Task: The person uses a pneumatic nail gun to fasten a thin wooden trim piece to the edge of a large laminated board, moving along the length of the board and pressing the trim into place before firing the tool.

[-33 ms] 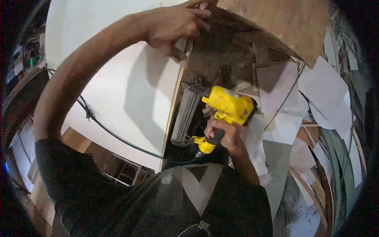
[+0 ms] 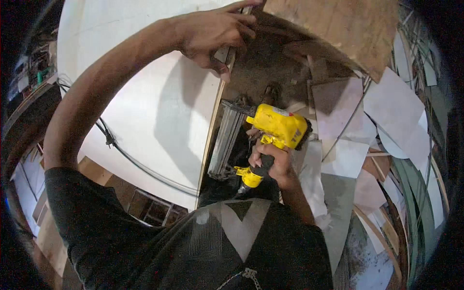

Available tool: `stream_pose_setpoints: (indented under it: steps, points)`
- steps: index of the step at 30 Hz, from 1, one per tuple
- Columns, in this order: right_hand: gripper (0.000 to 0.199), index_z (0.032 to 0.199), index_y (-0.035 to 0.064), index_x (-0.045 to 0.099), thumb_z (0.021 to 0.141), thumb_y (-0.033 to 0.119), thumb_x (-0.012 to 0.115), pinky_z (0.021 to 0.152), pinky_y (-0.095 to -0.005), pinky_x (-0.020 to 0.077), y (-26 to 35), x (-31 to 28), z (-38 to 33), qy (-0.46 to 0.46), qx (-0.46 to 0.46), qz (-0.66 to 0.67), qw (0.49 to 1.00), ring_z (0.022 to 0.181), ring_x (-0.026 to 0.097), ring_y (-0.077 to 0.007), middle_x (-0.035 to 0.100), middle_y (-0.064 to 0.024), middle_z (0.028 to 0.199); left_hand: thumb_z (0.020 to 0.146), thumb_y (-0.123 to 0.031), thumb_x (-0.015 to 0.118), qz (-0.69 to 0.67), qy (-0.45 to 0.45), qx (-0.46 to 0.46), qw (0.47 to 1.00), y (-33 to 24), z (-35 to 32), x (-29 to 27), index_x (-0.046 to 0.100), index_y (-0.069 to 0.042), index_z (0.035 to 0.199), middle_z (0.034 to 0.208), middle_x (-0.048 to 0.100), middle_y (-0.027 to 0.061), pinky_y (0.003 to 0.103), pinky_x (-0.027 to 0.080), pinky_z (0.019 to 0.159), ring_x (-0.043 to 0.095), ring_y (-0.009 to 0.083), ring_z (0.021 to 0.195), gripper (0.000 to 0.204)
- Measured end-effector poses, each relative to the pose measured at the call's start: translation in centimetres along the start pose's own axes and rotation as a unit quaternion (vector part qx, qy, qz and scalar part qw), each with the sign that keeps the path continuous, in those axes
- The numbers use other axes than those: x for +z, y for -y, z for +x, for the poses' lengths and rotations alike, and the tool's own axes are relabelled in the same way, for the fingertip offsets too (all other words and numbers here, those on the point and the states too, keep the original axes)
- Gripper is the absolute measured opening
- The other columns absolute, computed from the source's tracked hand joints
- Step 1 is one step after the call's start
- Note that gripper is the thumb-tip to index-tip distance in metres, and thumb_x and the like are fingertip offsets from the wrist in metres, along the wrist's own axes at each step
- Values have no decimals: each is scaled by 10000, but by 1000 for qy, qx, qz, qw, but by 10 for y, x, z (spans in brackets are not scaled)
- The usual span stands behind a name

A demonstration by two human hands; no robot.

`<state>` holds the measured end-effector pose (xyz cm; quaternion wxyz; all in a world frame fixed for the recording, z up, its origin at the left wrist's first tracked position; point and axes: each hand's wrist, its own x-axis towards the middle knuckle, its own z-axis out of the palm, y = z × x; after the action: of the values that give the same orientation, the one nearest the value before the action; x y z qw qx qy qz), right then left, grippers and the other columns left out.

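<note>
A large white panel (image 2: 130,130) is spread at the left, its right edge lined with a pale wooden strip (image 2: 210,135). Beyond that edge, the floor at the right is covered by overlapping offcut sheets (image 2: 396,106), and a brown wooden board (image 2: 338,29) is seen past the panel's far right corner. Just beside the right edge, toward the near right corner, a yellow-and-grey nail gun (image 2: 278,126) is held; whether the edge is touched by it cannot be told. Its black handle is wrapped by the closed grip of the right hand (image 2: 274,163). Farther along that edge, the strip is clasped by the left hand (image 2: 212,38), thumb and fingers spread. A dark cable (image 2: 145,170) is laid across the panel's near part.
</note>
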<state>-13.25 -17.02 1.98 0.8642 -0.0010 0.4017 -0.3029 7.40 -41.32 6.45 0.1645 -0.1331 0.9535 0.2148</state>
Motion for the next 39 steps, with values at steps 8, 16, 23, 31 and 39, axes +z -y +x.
stream_pose_setpoints:
  steps: [8,16,23,31,39]
  points:
    - [425,1147,-64,489,755,87,552,527,-325,454,17,0,17,21,-34,-16,999,477,485,-145,559,-71,616,546,-333,782,6,-11,-5,1000,20,9,-32,624,-119,1058,1185,560,85,467,136,1132,427,276,1221,577]
    - [499,1176,-127,428,744,87,555,550,-316,461,33,-2,29,47,24,-20,998,495,500,-147,557,-78,616,665,-428,714,-51,-8,70,996,39,8,-22,696,-85,878,1183,544,117,530,157,1080,399,315,1181,404]
    - [474,1176,-123,421,759,79,520,570,-327,452,39,7,26,36,47,-21,998,508,500,-167,557,-96,629,605,-374,735,-108,28,96,989,51,10,-29,703,-108,830,1122,573,113,523,153,1083,405,303,1164,350]
    - [485,1182,-121,412,766,95,535,573,-333,445,31,3,21,29,53,-27,998,514,495,-163,557,-94,641,645,-349,725,-127,-4,84,988,52,2,-5,693,-88,778,1002,619,105,519,158,1092,430,290,1154,295]
    - [490,1185,-123,395,789,123,544,604,-334,455,34,4,19,15,71,-57,996,535,506,-161,540,-73,627,700,-381,710,-86,0,101,991,54,-2,-16,683,-64,780,1006,615,124,535,117,1118,435,310,1170,328]
